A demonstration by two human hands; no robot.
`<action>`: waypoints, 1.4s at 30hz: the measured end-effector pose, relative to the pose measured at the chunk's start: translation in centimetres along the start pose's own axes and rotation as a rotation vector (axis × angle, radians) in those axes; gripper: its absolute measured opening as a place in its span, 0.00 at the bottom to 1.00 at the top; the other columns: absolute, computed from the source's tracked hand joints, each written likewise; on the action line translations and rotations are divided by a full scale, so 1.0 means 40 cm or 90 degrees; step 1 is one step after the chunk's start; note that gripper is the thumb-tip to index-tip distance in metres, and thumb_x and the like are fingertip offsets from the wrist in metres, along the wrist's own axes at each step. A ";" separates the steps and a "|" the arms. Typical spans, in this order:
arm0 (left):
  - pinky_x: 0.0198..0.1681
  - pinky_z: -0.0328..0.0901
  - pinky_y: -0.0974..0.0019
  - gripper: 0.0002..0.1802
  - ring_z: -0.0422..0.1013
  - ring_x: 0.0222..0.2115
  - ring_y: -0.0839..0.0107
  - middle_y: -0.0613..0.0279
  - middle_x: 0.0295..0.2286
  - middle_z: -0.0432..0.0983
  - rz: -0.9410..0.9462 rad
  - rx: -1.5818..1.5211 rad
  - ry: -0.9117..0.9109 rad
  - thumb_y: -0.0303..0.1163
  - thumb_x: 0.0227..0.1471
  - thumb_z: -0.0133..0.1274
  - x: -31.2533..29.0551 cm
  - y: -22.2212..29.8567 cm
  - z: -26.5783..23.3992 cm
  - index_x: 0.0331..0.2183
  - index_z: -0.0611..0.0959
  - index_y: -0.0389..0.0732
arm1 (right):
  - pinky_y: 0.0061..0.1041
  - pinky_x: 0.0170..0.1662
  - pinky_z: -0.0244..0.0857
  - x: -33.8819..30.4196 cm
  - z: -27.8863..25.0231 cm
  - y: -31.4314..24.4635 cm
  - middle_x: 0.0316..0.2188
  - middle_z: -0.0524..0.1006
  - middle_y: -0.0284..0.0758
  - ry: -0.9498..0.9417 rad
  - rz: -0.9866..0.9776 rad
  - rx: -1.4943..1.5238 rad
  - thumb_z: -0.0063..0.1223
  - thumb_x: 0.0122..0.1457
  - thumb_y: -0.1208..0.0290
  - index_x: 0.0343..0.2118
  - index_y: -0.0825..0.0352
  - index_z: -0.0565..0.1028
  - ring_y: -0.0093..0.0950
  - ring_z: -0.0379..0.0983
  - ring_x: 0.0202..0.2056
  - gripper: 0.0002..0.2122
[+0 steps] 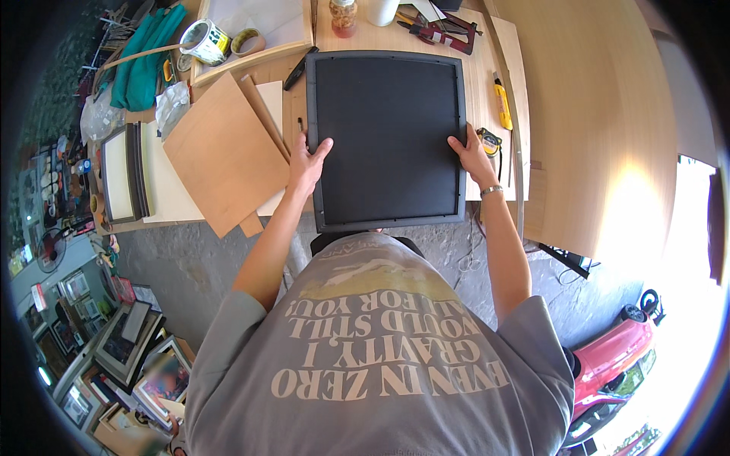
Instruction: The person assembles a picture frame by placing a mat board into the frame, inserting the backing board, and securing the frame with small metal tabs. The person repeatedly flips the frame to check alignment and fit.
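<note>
A black picture frame is before me at the table's near edge, its flat black panel facing up. Small fixings dot the inner edge of its rim. My left hand grips the left side, thumb on top and fingers mostly hidden beneath. On the opposite side my right hand holds the rim in the same way. A tape measure lies just beyond the right hand. Left of the frame, a brown board rests at an angle over a pale sheet, near my left forearm.
Pliers and a red-handled tool lie at the back, near a jar. A yellow cutter sits on the right beside a long metal strip. A white tub and tape roll stand back left.
</note>
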State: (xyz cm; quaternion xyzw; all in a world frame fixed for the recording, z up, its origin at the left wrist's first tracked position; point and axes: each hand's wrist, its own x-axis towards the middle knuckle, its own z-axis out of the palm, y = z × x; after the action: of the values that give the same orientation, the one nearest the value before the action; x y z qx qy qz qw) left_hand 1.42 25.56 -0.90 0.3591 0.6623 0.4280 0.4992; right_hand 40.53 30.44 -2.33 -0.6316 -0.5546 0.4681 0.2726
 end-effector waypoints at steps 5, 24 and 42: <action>0.44 0.70 0.65 0.29 0.74 0.38 0.71 0.58 0.39 0.79 0.014 0.005 0.016 0.39 0.57 0.66 0.020 -0.018 0.035 0.52 0.73 0.33 | 0.26 0.58 0.64 0.020 -0.016 0.005 0.56 0.73 0.45 0.027 0.047 -0.033 0.63 0.64 0.58 0.68 0.75 0.57 0.30 0.70 0.53 0.38; 0.48 0.70 0.61 0.15 0.78 0.39 0.61 0.50 0.37 0.80 0.682 0.361 0.132 0.32 0.53 0.66 -0.120 0.443 -0.069 0.37 0.81 0.33 | 0.34 0.50 0.71 -0.169 -0.223 -0.326 0.44 0.77 0.47 0.271 -0.477 0.038 0.65 0.57 0.77 0.43 0.75 0.74 0.33 0.76 0.45 0.14; 0.55 0.74 0.56 0.14 0.73 0.52 0.46 0.37 0.47 0.73 0.855 0.357 0.115 0.27 0.62 0.52 -0.133 0.595 -0.161 0.46 0.74 0.27 | 0.55 0.62 0.64 -0.173 -0.283 -0.518 0.55 0.72 0.60 0.428 -0.791 0.256 0.49 0.67 0.73 0.50 0.73 0.71 0.57 0.68 0.60 0.12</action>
State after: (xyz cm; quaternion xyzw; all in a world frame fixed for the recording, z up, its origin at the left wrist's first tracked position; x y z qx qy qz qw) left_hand -2.37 28.37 23.85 0.7653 0.4228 0.4838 -0.0378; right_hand 41.77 30.68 22.24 -0.2480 -0.6001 0.1012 0.7537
